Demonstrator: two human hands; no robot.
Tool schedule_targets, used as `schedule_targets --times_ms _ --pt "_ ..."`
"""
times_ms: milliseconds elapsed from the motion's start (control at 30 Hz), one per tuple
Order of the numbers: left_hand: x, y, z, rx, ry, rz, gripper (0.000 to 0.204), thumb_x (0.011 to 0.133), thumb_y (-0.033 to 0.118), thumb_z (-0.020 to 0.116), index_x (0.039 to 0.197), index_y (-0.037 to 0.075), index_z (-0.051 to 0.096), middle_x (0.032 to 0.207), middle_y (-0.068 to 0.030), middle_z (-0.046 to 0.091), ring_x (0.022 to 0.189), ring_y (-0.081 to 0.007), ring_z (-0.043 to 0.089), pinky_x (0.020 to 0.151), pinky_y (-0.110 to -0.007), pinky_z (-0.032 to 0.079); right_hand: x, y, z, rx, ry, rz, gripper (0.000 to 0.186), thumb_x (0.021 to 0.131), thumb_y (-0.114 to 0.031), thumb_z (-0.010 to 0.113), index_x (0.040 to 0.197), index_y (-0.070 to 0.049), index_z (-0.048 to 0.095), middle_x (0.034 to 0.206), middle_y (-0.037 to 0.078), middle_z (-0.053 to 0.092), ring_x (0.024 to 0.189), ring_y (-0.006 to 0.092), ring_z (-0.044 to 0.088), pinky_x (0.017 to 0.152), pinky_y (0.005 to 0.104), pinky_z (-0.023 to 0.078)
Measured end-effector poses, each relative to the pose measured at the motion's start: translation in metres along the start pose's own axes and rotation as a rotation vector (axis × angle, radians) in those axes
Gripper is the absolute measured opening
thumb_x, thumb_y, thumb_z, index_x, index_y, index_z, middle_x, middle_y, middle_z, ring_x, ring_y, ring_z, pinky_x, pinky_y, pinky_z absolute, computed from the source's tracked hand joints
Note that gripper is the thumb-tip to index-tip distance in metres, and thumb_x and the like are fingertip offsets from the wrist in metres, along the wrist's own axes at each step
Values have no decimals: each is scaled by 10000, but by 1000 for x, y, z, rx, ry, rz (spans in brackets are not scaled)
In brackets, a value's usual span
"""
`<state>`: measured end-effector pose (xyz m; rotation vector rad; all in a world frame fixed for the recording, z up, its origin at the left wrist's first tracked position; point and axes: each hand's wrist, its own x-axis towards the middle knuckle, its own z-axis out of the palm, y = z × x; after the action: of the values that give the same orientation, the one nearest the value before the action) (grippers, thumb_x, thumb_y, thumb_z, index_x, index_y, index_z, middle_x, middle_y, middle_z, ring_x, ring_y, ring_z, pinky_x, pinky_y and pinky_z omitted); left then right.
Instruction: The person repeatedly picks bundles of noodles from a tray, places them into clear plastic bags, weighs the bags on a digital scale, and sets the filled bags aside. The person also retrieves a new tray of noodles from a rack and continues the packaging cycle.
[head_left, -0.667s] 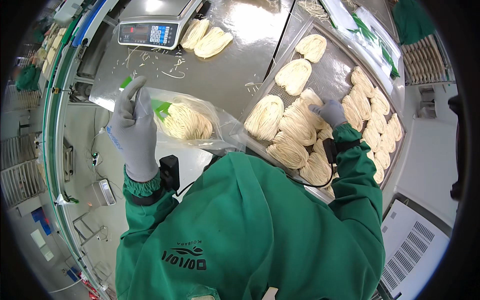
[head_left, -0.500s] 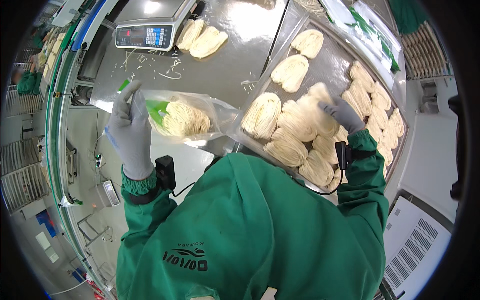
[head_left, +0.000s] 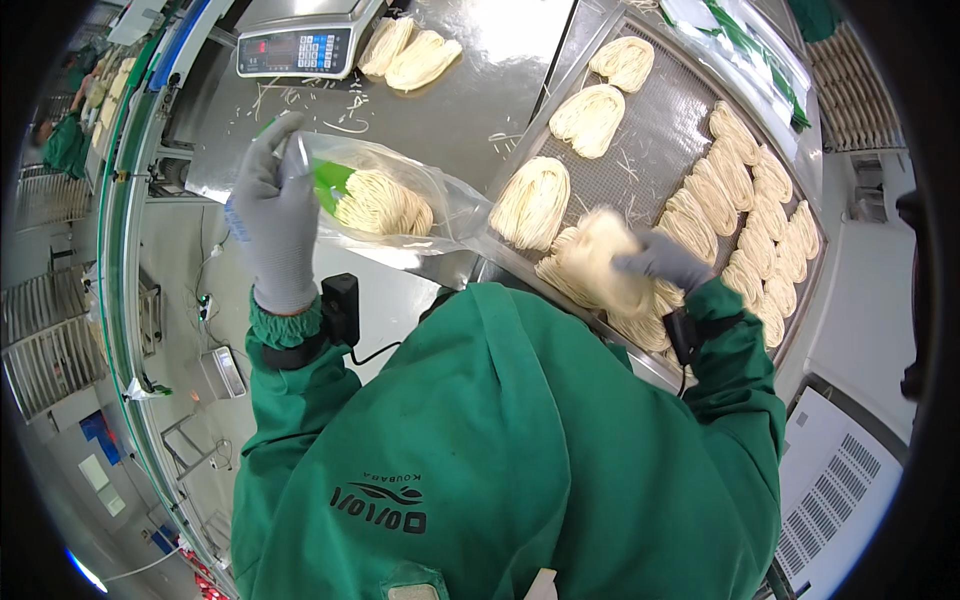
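Note:
My gray-gloved left hand point(head_left: 275, 210) is closed on the upper left end of a clear plastic bag point(head_left: 450, 215) with a green patch, which holds pale noodles point(head_left: 385, 205). At the right, my gray-gloved right hand point(head_left: 665, 260) grips a blurred noodle bundle point(head_left: 600, 255) over the lower part of a perforated metal tray point(head_left: 675, 90). Separate bundles point(head_left: 530, 200) lie along the tray's left side, and overlapping rows point(head_left: 735, 185) of bundles fill its right side.
A scale point(head_left: 290, 55) and two noodle bundles point(head_left: 425, 60) stand on the steel table point(head_left: 490, 95), among scattered scraps. Bags point(head_left: 745, 50) lie behind the tray. A conveyor point(head_left: 135, 200) runs along the left; another person in green point(head_left: 65, 145) is at the far left. A white appliance point(head_left: 820, 490) stands lower right.
My right hand has moved down with the noodle bundle, pulling it off the others and exposing more tray. My left hand and the bag appear slightly higher in view, as does the surrounding table.

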<state>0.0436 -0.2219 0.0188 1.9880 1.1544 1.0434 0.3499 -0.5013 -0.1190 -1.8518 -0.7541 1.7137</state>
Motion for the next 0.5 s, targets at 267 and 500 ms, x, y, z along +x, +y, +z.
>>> schedule_targets --times_ms 267,500 --pt "8 7 -3 -8 -19 32 261 892 -10 557 1130 35 655 832 53 628 588 16 428 502 -158 322 -1 34 59 -402 161 -134 823 692 -440 779 1296 25 470 1138 245 606 1048 356 601 915 392 477" --pt "-2 2 10 150 -51 180 212 871 143 611 1069 93 668 601 -65 584 504 -146 553 518 -285 442 -25 -75 57 248 61 -328 744 757 -174 739 1375 47 388 1202 133 594 1037 192 601 923 326 480"
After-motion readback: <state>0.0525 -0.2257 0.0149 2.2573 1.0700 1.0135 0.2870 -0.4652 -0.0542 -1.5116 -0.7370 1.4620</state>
